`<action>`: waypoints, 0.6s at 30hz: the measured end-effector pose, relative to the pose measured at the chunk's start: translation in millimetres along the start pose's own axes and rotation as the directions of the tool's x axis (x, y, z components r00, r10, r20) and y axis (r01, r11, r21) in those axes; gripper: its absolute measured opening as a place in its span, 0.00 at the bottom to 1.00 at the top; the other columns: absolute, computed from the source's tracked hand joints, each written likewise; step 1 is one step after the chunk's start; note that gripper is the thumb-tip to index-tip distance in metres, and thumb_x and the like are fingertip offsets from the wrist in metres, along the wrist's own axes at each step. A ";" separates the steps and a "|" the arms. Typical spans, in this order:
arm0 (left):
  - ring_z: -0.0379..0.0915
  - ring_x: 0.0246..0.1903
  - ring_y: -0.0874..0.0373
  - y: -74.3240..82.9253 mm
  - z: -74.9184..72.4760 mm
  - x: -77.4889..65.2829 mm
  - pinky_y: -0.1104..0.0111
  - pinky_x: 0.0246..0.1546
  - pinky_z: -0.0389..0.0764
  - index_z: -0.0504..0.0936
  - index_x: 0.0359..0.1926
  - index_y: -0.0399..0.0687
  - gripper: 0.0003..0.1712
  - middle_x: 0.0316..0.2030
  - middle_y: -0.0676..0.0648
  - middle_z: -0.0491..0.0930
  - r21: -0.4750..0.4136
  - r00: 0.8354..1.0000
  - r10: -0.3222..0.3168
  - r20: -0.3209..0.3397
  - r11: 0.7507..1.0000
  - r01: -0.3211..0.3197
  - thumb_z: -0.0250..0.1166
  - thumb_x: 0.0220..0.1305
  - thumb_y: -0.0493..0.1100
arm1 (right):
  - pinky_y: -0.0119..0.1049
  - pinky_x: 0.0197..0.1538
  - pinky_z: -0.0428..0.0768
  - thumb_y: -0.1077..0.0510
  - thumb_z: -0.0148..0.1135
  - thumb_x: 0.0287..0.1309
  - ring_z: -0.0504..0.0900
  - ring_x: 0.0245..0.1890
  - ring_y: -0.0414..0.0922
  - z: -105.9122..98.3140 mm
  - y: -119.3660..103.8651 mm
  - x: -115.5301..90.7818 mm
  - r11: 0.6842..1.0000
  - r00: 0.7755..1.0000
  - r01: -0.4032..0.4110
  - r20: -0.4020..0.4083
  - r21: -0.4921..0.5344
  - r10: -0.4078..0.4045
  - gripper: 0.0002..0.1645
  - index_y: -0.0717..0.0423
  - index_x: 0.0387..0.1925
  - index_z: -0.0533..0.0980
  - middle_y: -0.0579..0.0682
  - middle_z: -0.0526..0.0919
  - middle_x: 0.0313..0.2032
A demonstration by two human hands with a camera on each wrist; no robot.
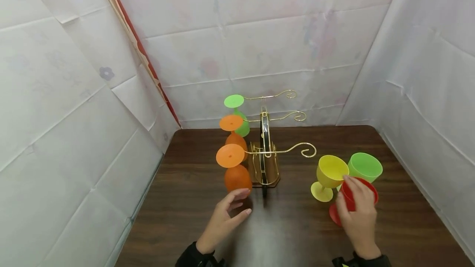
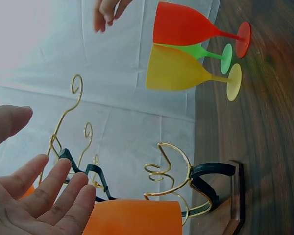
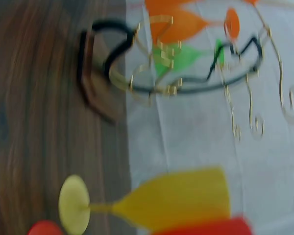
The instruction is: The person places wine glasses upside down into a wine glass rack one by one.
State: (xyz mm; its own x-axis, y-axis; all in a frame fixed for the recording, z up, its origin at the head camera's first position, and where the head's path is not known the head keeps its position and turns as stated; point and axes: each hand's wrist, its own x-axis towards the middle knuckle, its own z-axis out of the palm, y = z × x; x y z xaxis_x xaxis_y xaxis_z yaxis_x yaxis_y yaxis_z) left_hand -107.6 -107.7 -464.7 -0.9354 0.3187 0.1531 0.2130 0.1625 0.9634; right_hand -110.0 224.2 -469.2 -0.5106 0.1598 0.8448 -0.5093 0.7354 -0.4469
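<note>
Left fingers spread, right fingers loose, red goblet apart, head view hiding gap

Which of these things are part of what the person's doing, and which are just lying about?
Apparently in the job:
rack
two orange goblets and a green goblet hanging from it
yellow goblet, second green goblet, standing
red goblet, standing under the right hand

Just surroundings:
wooden table
white sheets

The gold metal curly-armed rack is gleaming; the red plastic-looking stemmed goblet is looking smooth; the brown wood-grained tabletop is shining softly; the creased white cloth-like backdrop is looking matt.
</note>
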 end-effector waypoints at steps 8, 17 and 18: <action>0.69 0.57 0.53 -0.6 2.0 0.2 0.57 0.56 0.73 0.71 0.60 0.47 0.26 0.58 0.47 0.73 -0.009 1.000 0.006 0.000 1.000 -0.006 0.65 0.61 0.41 | 0.52 0.64 0.56 0.61 0.66 0.47 0.57 0.63 0.61 -30.4 22.8 -13.4 0.939 0.944 -0.330 -0.021 -0.095 0.330 0.43 0.64 0.65 0.62 0.67 0.62 0.64; 0.68 0.57 0.52 -3.0 1.4 -1.7 0.57 0.57 0.71 0.69 0.62 0.45 0.27 0.60 0.44 0.71 -0.031 1.000 -0.005 0.031 1.000 0.006 0.64 0.62 0.40 | 0.37 0.72 0.46 0.67 0.72 0.43 0.45 0.72 0.47 -26.6 39.5 -32.6 0.679 0.681 -0.732 0.088 0.057 0.727 0.67 0.44 0.74 0.38 0.55 0.48 0.71; 0.68 0.57 0.52 -3.1 1.4 -1.5 0.57 0.57 0.71 0.69 0.62 0.45 0.27 0.60 0.45 0.71 -0.032 0.999 -0.008 0.032 0.999 0.009 0.64 0.62 0.40 | 0.38 0.72 0.47 0.66 0.72 0.44 0.45 0.72 0.47 -24.5 41.9 -34.8 0.652 0.654 -0.756 0.101 0.060 0.750 0.67 0.43 0.74 0.37 0.55 0.47 0.72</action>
State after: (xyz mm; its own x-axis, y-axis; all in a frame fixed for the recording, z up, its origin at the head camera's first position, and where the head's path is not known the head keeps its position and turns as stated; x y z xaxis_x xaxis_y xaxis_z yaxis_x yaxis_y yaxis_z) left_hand -106.4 -107.4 -468.2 -0.9275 0.3474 0.1379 0.1951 0.1355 0.9714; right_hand -96.6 265.6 -510.1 -0.7856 0.5895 0.1879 0.0126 0.3188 -0.9477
